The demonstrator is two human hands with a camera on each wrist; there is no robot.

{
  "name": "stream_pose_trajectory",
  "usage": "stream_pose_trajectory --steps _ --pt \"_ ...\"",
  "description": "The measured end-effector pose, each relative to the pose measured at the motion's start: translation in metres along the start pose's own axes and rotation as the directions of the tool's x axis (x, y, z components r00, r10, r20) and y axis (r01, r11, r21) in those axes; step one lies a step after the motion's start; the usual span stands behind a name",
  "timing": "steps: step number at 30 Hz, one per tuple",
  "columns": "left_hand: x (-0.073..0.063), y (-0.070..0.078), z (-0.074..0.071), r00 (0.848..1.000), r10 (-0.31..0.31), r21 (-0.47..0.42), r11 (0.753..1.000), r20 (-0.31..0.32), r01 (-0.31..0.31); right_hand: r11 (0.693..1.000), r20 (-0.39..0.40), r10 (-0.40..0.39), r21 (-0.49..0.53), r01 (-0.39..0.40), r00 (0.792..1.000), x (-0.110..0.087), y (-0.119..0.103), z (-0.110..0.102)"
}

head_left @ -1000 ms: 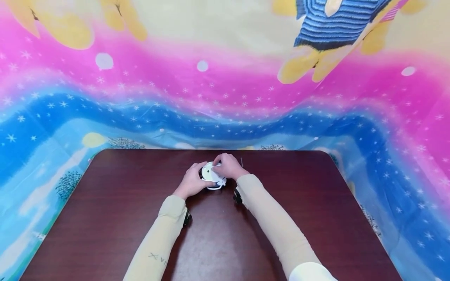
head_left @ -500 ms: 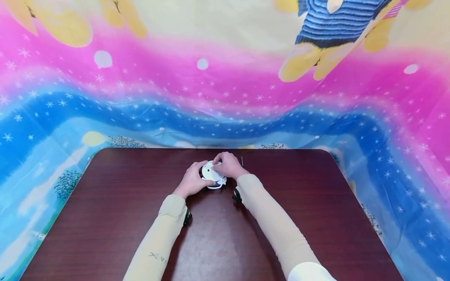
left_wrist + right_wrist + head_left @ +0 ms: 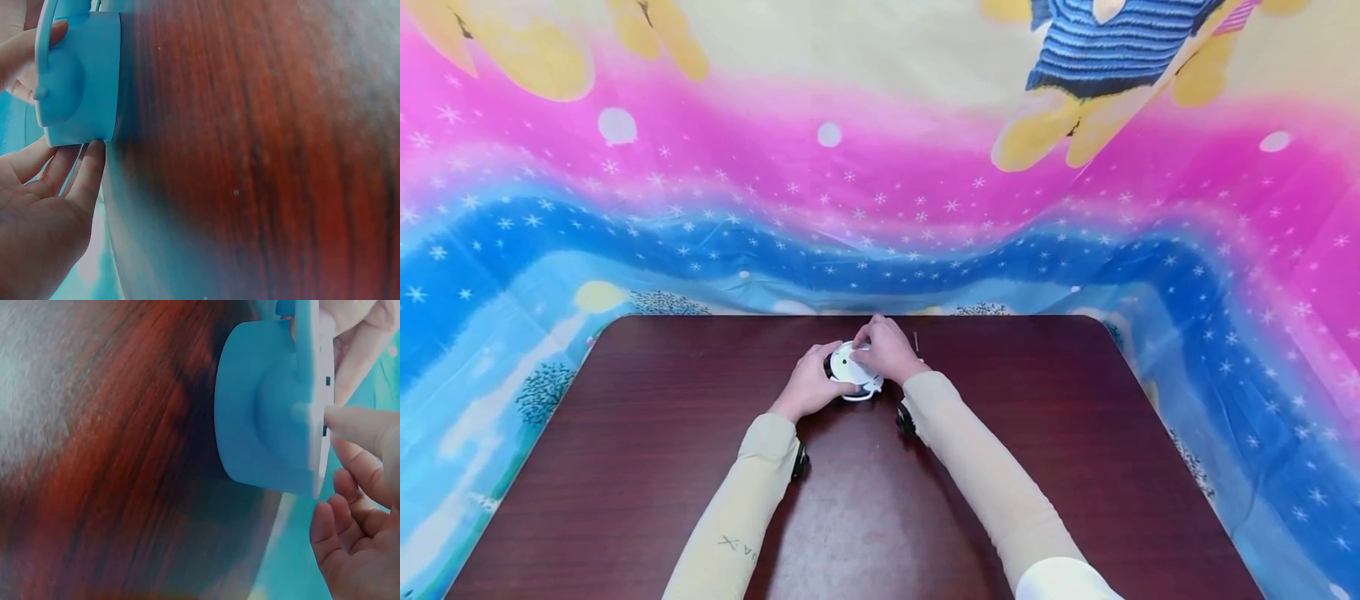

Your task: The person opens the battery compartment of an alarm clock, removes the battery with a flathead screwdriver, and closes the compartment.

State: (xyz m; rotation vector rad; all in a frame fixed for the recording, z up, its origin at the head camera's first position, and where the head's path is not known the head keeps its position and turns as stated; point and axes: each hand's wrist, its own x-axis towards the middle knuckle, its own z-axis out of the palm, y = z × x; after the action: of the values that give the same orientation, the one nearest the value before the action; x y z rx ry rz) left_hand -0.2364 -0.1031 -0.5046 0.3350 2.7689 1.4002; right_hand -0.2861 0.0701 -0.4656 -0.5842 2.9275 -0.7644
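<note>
A round, thick device (image 3: 841,372) with a white face and a curved handle stands near the table's far edge. Its face is tilted up in the head view; in the wrist views its body looks pale blue. My left hand (image 3: 805,383) grips it from the left, with fingers (image 3: 62,165) round its side. Over the face comes my right hand (image 3: 889,354), thumb and index fingertips right at the white surface. In the right wrist view one finger (image 3: 356,422) meets the face beside small dark slots (image 3: 327,381); the others are loosely curled. I cannot tell whether they pinch something small.
A thin rod-like thing (image 3: 916,340) lies behind my right wrist, close to the far edge. The dark wooden table (image 3: 865,492) has rounded far corners. A colourful printed cloth (image 3: 880,208) hangs right behind it and along both sides.
The right hand's fingers have shifted slightly at the face, with one knuckle lifted higher. The left hand and the device have hardly moved.
</note>
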Motion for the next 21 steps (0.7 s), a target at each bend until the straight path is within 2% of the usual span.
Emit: stream_pose_trajectory --steps 11,16,21 --pt "0.0 -0.0004 -0.0005 1.0 -0.001 0.002 1.0 -0.002 0.001 0.998 -0.01 0.009 -0.065 -0.009 1.0 -0.0031 -0.003 0.0028" --pt "0.0002 -0.0002 -0.0005 1.0 0.0 0.0 1.0 0.004 0.0 0.999 -0.007 -0.004 -0.051 0.004 1.0 -0.0037 -0.0001 0.0043" --pt "-0.0001 0.0002 -0.0004 1.0 0.001 0.005 1.0 0.009 -0.001 1.0 -0.011 0.017 -0.007 -0.017 1.0 -0.0051 0.0006 0.0045"
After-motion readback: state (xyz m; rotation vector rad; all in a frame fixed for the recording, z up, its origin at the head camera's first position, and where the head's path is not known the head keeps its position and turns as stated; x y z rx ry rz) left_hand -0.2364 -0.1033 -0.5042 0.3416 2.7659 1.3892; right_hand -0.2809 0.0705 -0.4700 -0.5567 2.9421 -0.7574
